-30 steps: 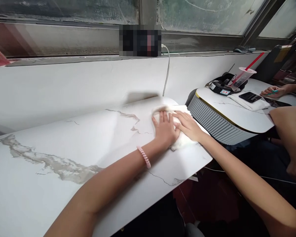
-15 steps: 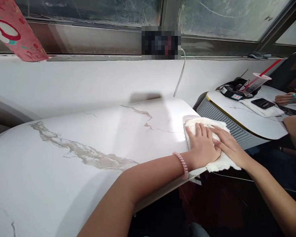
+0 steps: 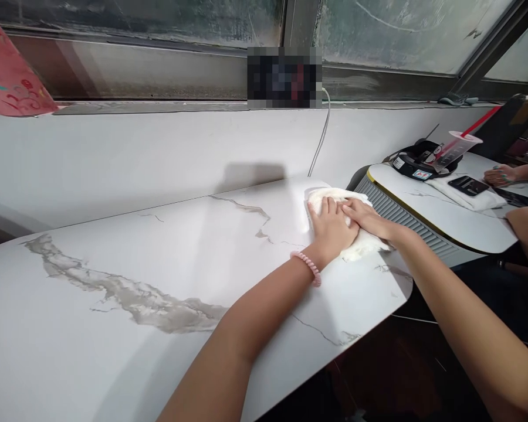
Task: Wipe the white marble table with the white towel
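Note:
A white cloth [image 3: 364,245] lies bunched near the far right corner of a white marble-patterned table [image 3: 264,281]. My left hand [image 3: 334,230] rests flat on the cloth with its fingers spread, a pink coiled band around the wrist. Beside it and partly touching it, my right hand [image 3: 366,217] also presses on the cloth, fingers stretched toward the left. Both palms face down, and the cloth under them is hidden.
To the right, a second table [image 3: 426,202] carries a black round object [image 3: 418,161], a cup with a red straw [image 3: 455,149], a phone [image 3: 470,186] and a folded white cloth [image 3: 488,202]. Another person's hand [image 3: 501,176] lies there. A cable [image 3: 321,140] hangs down the wall.
Both hands and the cloth have moved left and away from me, from the table's right edge toward the wall. More of the near right corner shows.

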{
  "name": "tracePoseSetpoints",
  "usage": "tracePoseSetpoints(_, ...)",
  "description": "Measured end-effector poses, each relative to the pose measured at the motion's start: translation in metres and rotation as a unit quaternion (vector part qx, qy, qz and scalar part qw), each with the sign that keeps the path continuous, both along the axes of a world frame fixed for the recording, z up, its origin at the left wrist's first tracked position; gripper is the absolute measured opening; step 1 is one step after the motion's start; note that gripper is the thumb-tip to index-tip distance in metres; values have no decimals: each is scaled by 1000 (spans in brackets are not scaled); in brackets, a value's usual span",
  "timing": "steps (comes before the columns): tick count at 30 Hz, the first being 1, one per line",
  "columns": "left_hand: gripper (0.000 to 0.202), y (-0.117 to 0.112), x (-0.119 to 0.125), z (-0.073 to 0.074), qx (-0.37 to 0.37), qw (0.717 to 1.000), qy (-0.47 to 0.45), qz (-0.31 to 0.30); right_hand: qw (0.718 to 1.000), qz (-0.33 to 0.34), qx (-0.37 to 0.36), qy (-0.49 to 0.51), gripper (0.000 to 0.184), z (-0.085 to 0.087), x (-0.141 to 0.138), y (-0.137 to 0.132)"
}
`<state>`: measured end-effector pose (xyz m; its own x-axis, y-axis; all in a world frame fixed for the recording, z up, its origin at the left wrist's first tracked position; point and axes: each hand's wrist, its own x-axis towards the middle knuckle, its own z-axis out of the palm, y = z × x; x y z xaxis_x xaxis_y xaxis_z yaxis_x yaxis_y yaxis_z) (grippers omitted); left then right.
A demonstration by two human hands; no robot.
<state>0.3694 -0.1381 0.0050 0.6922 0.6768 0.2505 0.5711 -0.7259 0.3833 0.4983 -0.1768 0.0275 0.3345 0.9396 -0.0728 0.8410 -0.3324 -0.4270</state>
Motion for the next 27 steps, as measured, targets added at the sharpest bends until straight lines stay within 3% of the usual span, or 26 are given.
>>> tracePoseSetpoints(4,55,33,4,-2,-1,999,-9,32,998,23,59,-21,42,-6,1,46)
tracePoseSetpoints(10,56,76,8,-3,-3,999,-3,53,984,45,166,-40,33,-22,6,90)
tracePoseSetpoints(17,57,121,1,-3,-5,997,18,72,976,71,199,-53,30,-29,5,138)
tracePoseSetpoints(21,59,127,2,-5,-13,996,24,80,976,75,200,-45,31,-30,7,146)
tracePoseSetpoints(27,59,121,1,-5,-5,997,30,76,972,92,211,-40,28,-28,3,134)
